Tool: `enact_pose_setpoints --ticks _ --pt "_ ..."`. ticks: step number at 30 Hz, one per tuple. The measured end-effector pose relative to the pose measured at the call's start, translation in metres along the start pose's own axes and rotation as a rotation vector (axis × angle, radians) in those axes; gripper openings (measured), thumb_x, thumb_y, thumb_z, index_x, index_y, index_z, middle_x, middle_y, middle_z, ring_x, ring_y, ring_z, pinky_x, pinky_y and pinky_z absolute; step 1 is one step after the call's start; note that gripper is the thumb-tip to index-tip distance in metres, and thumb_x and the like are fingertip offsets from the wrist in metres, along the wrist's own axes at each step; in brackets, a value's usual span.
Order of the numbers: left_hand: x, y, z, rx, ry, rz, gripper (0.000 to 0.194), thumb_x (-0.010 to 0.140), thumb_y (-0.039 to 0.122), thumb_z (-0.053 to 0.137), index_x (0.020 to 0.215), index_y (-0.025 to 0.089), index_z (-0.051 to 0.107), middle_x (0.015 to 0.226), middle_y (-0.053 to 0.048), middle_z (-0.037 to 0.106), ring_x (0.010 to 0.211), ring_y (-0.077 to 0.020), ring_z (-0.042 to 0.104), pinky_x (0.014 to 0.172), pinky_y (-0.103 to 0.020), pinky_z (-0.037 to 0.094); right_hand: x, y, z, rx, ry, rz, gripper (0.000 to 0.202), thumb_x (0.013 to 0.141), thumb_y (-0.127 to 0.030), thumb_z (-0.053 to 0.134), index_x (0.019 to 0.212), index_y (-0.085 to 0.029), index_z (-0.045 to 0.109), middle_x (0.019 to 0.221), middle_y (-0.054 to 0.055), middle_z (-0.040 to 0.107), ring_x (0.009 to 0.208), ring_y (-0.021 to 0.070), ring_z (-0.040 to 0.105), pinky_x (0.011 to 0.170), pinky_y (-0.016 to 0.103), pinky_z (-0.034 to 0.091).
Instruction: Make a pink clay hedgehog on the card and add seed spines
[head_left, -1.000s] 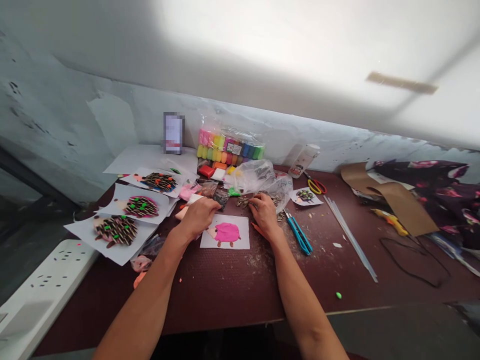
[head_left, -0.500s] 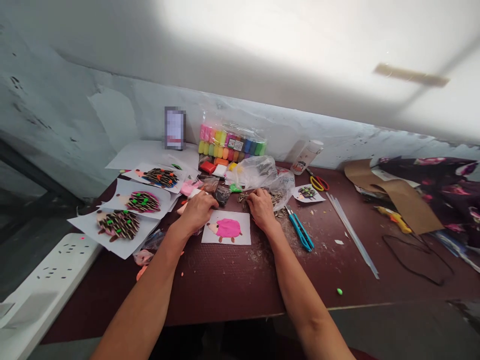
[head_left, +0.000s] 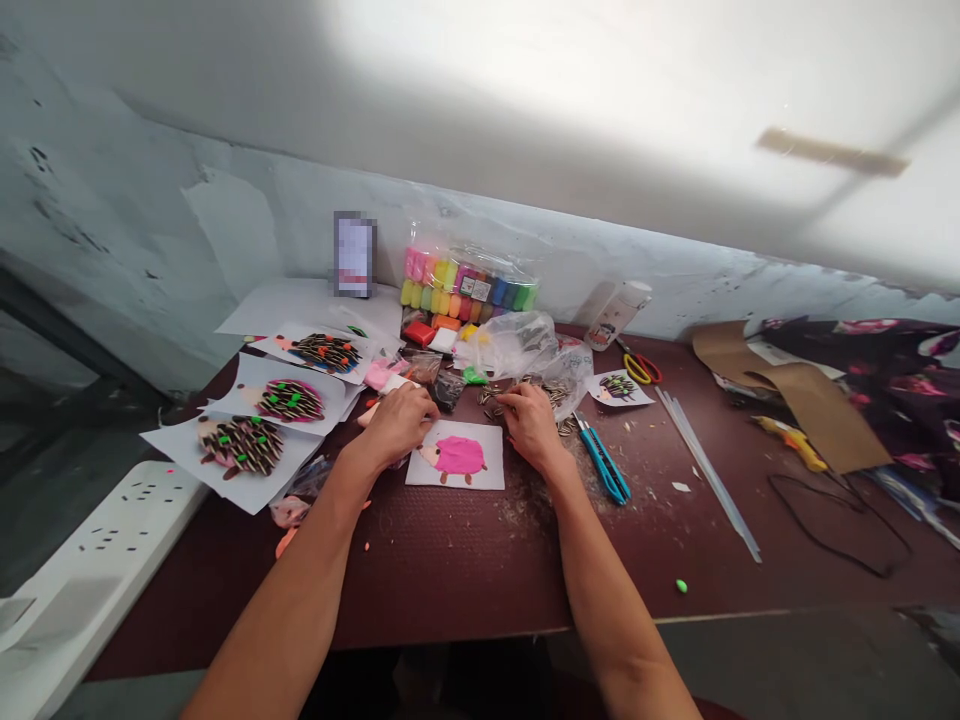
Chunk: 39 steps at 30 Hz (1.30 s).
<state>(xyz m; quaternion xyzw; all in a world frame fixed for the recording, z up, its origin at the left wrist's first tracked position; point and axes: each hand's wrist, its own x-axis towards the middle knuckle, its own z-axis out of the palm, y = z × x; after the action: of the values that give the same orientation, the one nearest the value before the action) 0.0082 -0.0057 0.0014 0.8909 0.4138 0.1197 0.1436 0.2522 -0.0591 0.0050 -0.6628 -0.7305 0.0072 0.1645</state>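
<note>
A white card (head_left: 491, 478) lies flat on the table in front of me, bearing a pink clay hedgehog (head_left: 461, 455) with a pale face and brown feet. My left hand (head_left: 401, 420) is at the card's upper left corner, fingers bent and closed; whatever may be in them is hidden. Beyond the card's upper right corner, my right hand (head_left: 531, 422) has its thumb and fingers drawn together at a pile of striped sunflower seeds (head_left: 553, 392). Anything in that pinch is too small to make out. A clear plastic bag (head_left: 517, 340) lies behind the seeds.
Finished seed-spined hedgehogs (head_left: 289, 400) on paper lie left, near a power strip (head_left: 124, 525). Colored clay packs (head_left: 465, 290) stand at the back. Rightward are a blue utility knife (head_left: 602, 465), scissors (head_left: 641, 368), a bottle (head_left: 619, 315), glue sticks (head_left: 709, 475) and a yellow glue gun (head_left: 791, 440).
My right hand has shifted slightly, its fingers now stretching more to the left over the seeds. My left hand stays by the card's corner. The whole view has moved slightly.
</note>
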Motion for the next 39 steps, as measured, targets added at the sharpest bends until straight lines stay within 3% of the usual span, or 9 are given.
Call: enact_pose_setpoints --ticks 8,18,24,31,34,39 --pt "0.0 0.001 0.001 0.006 0.008 -0.015 0.026 0.079 0.01 0.058 0.092 0.018 0.079 0.096 -0.01 0.073 0.099 -0.0264 0.06 0.086 -0.036 0.047 0.002 -0.004 0.002 -0.078 -0.105 0.034 0.014 0.092 -0.019 0.061 0.096 -0.02 0.074 0.106 0.009 0.067 0.099 0.0239 0.055 0.087 0.033 0.039" --pt "0.001 0.005 -0.003 0.018 -0.013 -0.042 0.026 0.078 0.011 0.058 0.09 0.019 0.079 0.097 -0.01 0.072 0.099 -0.0268 0.061 0.086 -0.036 0.047 0.002 -0.005 0.006 -0.023 0.038 0.004 0.015 0.096 -0.015 0.051 0.096 -0.019 0.066 0.098 0.008 0.071 0.093 0.0239 0.057 0.085 0.033 0.039" --pt "0.003 0.009 0.0 0.06 0.002 -0.087 0.022 0.08 0.013 0.057 0.082 0.019 0.078 0.092 -0.01 0.071 0.097 -0.0268 0.06 0.084 -0.036 0.046 0.0 -0.008 0.007 0.063 0.111 0.015 0.014 0.096 -0.019 0.054 0.099 -0.019 0.067 0.097 0.007 0.072 0.091 0.0227 0.061 0.083 0.031 0.042" --pt "0.002 0.01 0.004 0.049 0.119 -0.049 0.027 0.089 0.017 0.052 0.098 0.02 0.077 0.099 -0.009 0.073 0.101 -0.0261 0.06 0.088 -0.039 0.045 -0.001 -0.011 0.006 0.082 0.092 0.0 0.016 0.096 -0.019 0.053 0.097 -0.019 0.069 0.095 0.007 0.073 0.091 0.0218 0.062 0.083 0.03 0.042" --pt "0.002 0.014 0.002 0.041 0.184 0.014 0.028 0.091 0.017 0.05 0.096 0.021 0.077 0.101 -0.009 0.074 0.105 -0.0276 0.058 0.093 -0.044 0.041 -0.001 -0.012 0.004 0.083 0.084 0.015 0.016 0.096 -0.019 0.053 0.098 -0.019 0.069 0.096 0.008 0.073 0.092 0.0214 0.063 0.085 0.03 0.043" --pt "0.003 0.018 0.008 0.072 0.117 0.046 0.027 0.095 0.024 0.048 0.101 0.021 0.075 0.104 -0.009 0.074 0.103 -0.027 0.057 0.09 -0.043 0.038 -0.002 -0.014 0.003 0.187 0.085 0.031 0.017 0.094 -0.02 0.054 0.096 -0.02 0.07 0.094 0.007 0.074 0.09 0.02 0.064 0.083 0.029 0.044"
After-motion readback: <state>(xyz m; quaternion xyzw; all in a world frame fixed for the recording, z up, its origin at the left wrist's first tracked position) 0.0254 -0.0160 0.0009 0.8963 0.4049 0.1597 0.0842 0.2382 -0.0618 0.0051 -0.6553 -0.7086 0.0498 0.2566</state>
